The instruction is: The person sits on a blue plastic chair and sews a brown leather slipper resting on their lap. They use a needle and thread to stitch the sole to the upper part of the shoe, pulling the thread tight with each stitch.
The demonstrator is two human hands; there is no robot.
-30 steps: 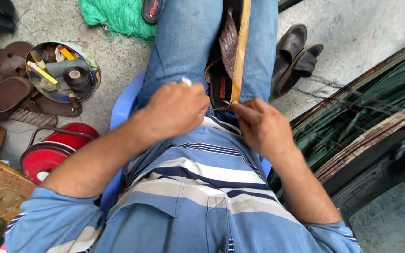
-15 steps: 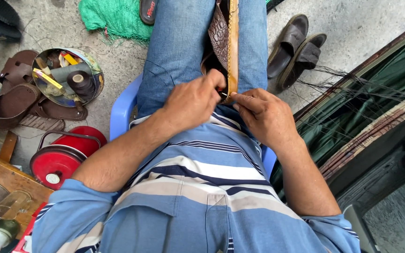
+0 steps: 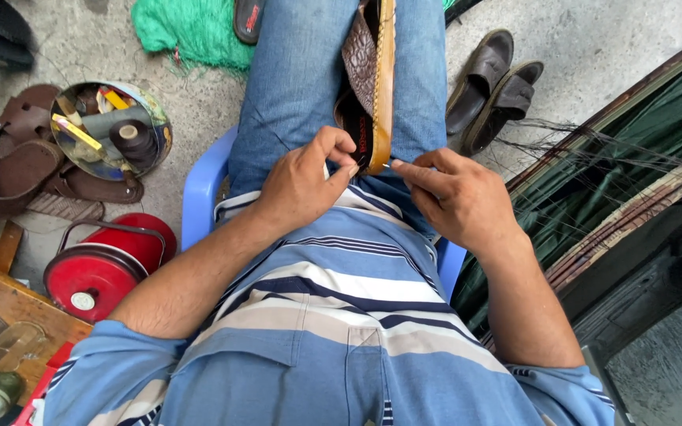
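A brown leather sandal [image 3: 374,79] stood on edge between the jeans-clad thighs, its long axis running twelve to six, tan sole edge rightward, embossed strap leftward. The left hand [image 3: 303,185] pinched narrowly at its near end; the right hand [image 3: 459,197] pinched beside it, fingers extended. A round tin [image 3: 110,130] lay at ten o'clock.

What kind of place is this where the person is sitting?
Probably a street-side shoe repair spot. The left hand and right hand work on a brown sandal held between the knees. Worn sandals lie on the concrete, beside a round tin of thread spools and small tools.
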